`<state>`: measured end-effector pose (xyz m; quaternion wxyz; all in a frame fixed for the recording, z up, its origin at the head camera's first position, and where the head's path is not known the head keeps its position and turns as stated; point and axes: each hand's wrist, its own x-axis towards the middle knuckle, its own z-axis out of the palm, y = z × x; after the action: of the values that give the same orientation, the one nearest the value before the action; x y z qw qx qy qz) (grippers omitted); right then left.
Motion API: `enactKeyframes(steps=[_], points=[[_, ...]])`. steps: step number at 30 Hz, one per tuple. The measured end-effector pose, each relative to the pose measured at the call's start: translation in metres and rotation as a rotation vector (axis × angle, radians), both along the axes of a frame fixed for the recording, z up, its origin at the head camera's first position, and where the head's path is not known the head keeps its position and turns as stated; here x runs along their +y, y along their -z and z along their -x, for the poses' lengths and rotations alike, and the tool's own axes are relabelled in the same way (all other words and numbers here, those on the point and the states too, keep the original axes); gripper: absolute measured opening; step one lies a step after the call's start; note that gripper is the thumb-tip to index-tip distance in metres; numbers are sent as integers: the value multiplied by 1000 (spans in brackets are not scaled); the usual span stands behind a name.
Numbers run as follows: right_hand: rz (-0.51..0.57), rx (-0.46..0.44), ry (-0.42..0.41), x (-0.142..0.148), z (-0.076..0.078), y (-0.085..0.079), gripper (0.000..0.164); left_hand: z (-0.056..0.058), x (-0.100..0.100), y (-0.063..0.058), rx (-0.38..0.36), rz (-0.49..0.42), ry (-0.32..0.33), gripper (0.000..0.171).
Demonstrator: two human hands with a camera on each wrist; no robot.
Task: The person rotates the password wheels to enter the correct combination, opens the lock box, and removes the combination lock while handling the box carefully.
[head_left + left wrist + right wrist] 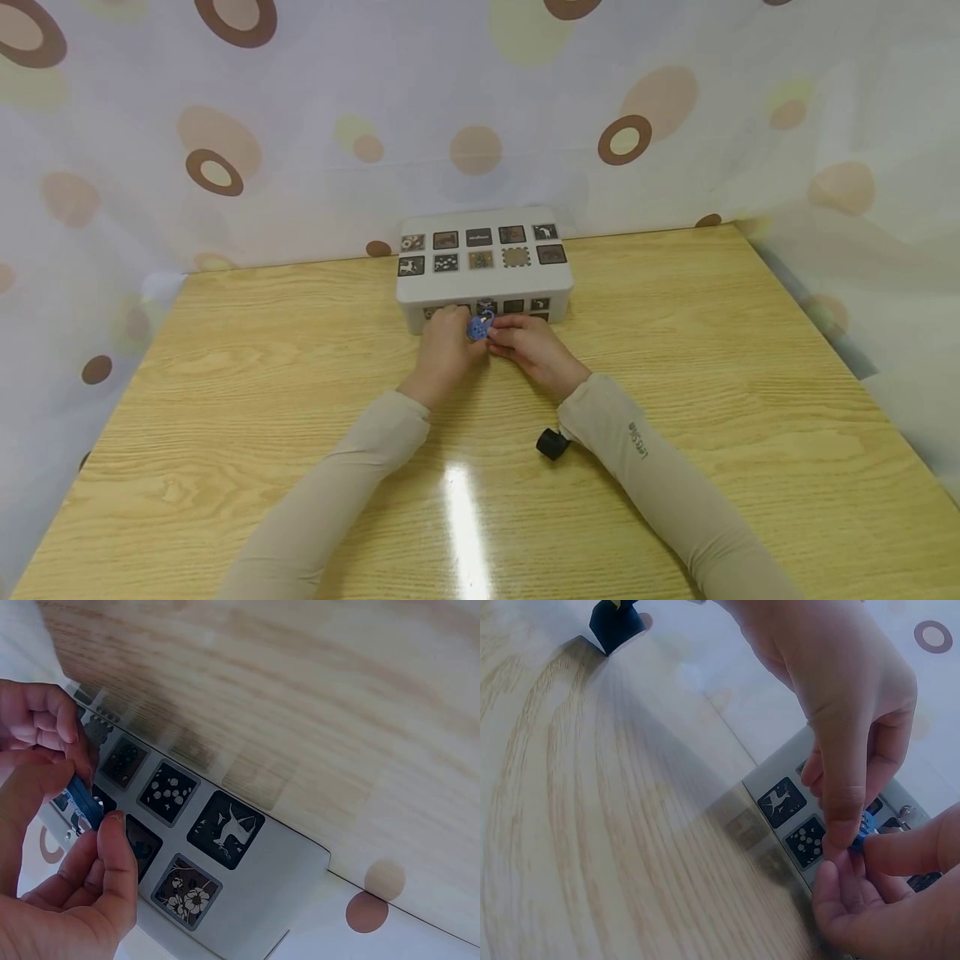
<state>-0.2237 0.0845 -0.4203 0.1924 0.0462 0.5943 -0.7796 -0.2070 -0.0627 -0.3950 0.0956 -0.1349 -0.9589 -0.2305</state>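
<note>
A small blue padlock (pixel 478 327) with number dials is held before the front of a white box (pixel 480 283). My left hand (pixel 447 350) pinches it between thumb and curled fingers, clearest in the left wrist view, where the padlock (pixel 86 802) appears edge-on. From the other side my right hand (pixel 536 350) grips its edge with the fingertips; in the right wrist view the thumb covers part of the padlock (pixel 865 829). The blue shackle (pixel 491 316) curves up in front of the box. Right beside the fingers sits a metal clasp (pixel 906 813) on the box.
Dark square pictures cover the box lid and front. The box stands at the back of a wooden table (pixel 262 367), near a spotted white cloth (pixel 420 92) hanging behind. A small black device (pixel 552 444) sits at the right sleeve's cuff.
</note>
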Motion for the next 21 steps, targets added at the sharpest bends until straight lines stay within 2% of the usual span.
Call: enactKeyframes(steps=[13, 21], points=[[-8, -11, 17, -3, 2, 0, 9, 5, -2, -2, -13, 4, 52, 22], [-22, -29, 28, -4, 1, -2, 16, 8, -2, -1, -28, 31, 65, 25]])
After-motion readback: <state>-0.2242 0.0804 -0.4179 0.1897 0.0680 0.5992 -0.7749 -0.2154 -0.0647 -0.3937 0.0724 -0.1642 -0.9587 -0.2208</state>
